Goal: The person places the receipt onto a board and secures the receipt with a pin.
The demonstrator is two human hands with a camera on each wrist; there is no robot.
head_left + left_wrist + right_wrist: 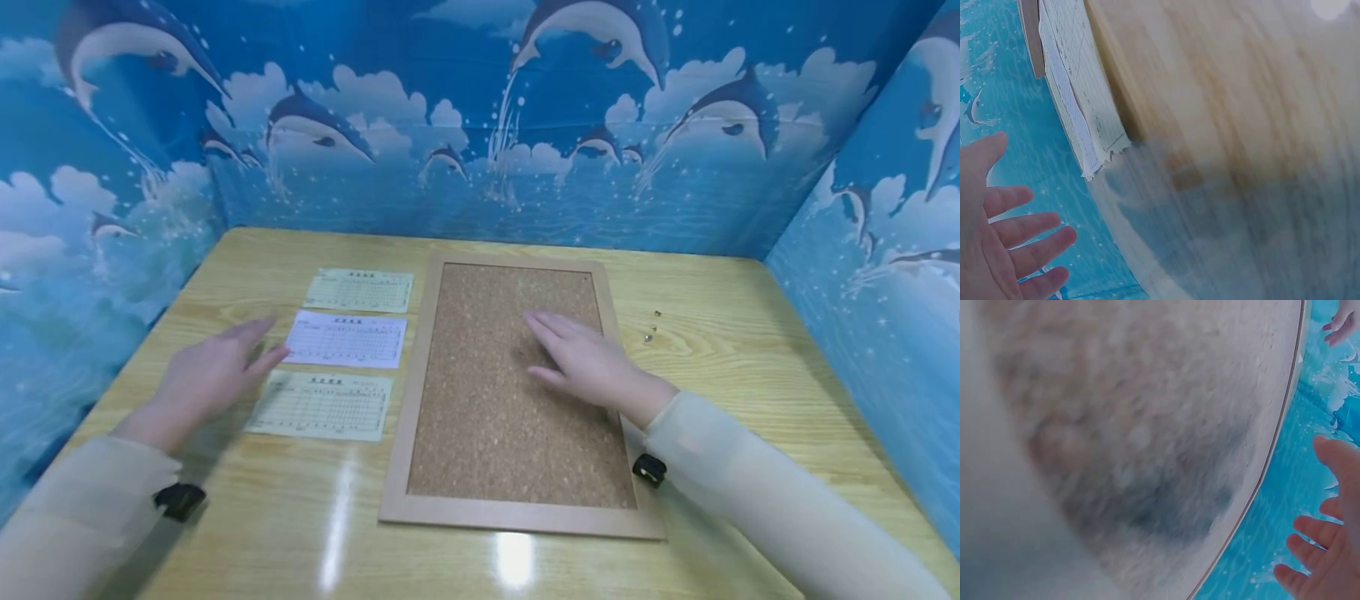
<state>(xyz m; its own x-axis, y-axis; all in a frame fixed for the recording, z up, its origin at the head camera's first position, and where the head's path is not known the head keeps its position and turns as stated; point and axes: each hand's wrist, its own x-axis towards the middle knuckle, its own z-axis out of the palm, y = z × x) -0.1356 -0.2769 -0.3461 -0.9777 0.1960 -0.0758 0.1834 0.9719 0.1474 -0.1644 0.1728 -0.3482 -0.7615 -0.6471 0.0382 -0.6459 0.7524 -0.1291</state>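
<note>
A framed cork board [517, 392] lies flat on the wooden table, its light wood frame [517, 518] all round. Over the cork, my right hand [588, 358] hovers with straight fingers and holds nothing; its palm and spread fingers show in the right wrist view. Left of the board lie three printed paper slips in a column: a green slip [360, 290] at the back, a white-lilac slip [347, 339] in the middle, a green slip [321, 406] in front. My left hand [213, 375] is just left of the slips, empty, fingers extended, thumb close to the middle slip's edge.
Several small metallic pins [649, 337] lie on the table right of the board. One tiny pin [586, 279] shows at the cork's far right corner. A blue dolphin-print cloth [480, 192] walls in the table's back and sides. Glare spots mark the table [247, 517] in front.
</note>
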